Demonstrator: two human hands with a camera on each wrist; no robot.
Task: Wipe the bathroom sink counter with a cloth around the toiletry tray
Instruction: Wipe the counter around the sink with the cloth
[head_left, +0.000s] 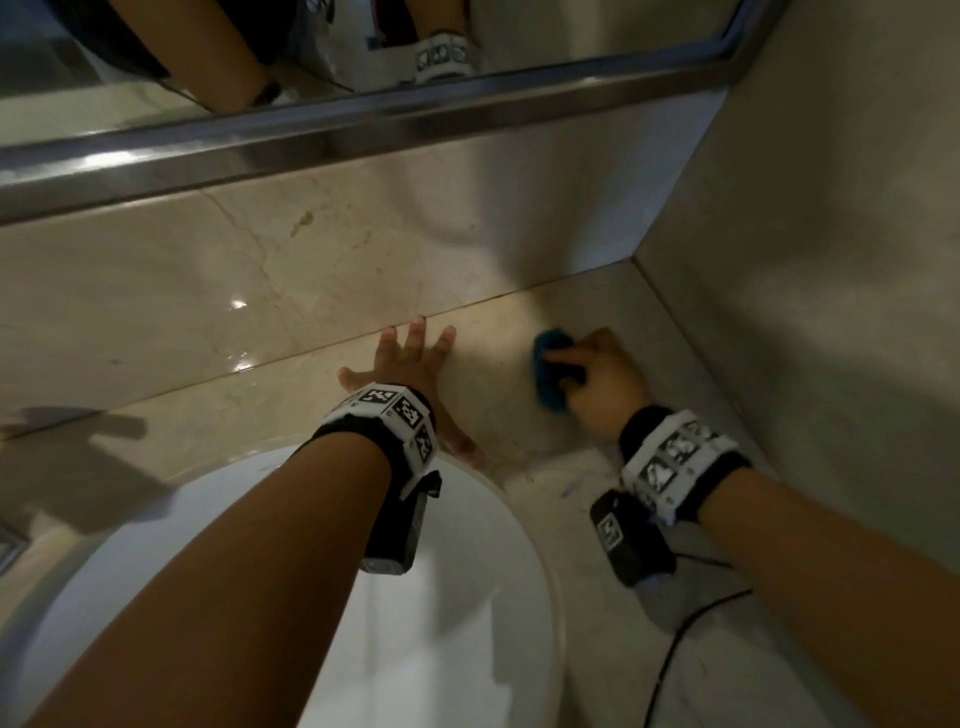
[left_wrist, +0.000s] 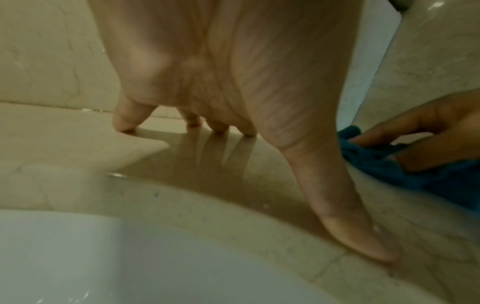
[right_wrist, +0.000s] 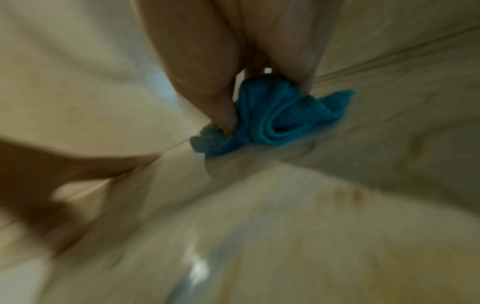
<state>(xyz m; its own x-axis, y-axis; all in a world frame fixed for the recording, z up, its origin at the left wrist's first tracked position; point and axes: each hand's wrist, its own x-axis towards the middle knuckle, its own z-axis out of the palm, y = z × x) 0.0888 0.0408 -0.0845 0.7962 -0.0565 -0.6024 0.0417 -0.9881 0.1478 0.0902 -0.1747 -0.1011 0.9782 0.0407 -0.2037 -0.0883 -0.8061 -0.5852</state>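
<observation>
Two bare arms reach out from the bottom, over the white sink (head_left: 441, 597). On the left side, the left hand (head_left: 410, 364) lies flat with its fingers (left_wrist: 124, 121) spread wide, fingertips and thumb pressing on the tan table (head_left: 493, 415) next to the sink. It holds nothing. To the right, near the corner by the wall (head_left: 805, 260), the right hand (head_left: 605, 384) curls around a bunched blue cloth (head_left: 550, 371) and presses it on the table.
</observation>
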